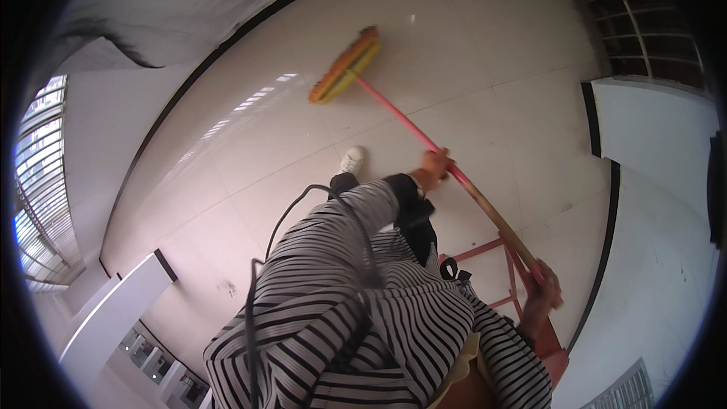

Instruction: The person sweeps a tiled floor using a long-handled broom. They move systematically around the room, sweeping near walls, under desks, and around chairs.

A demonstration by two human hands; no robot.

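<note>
A push broom with a pink and wood-coloured handle (392, 105) runs diagonally across the view. Its yellow and orange bristled head (345, 68) meets the tiled floor (477, 28) ahead of me. My left hand (434, 169) is wrapped around the middle of the handle, just where the pink part shows. Near the handle's top end, my right hand (544, 288) grips it at my right side; it looks slightly blurred. Striped sleeves cover both arms.
A red frame (511, 278), perhaps a stool or ladder, stands close behind my right hand. Walls with a dark skirting (608, 227) border the floor. A barred window (45, 182) is at far left, a dark grille (630, 17) at upper right. A cable (272, 227) hangs by my left arm.
</note>
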